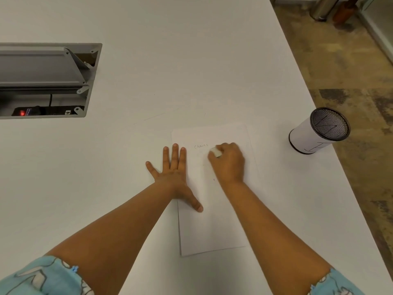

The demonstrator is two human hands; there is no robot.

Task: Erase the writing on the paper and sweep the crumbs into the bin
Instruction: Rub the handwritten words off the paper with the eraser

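Observation:
A white sheet of paper [212, 228] lies on the white table [170, 60] in front of me. A short pencilled word [200, 146] sits near its top. My left hand [174, 173] lies flat, fingers spread, over the paper's left edge, thumb on the sheet. My right hand [228, 161] is closed around a small white eraser [216, 152], which rests on the paper just right of the word. The bin [314, 133], a mesh cylinder wrapped in white paper, stands to the right near the table's edge.
An open grey cable hatch [49, 79] with a power strip and a red light is sunk into the table at the far left. The table's right edge [331, 128] runs diagonally past the bin, with patterned floor beyond.

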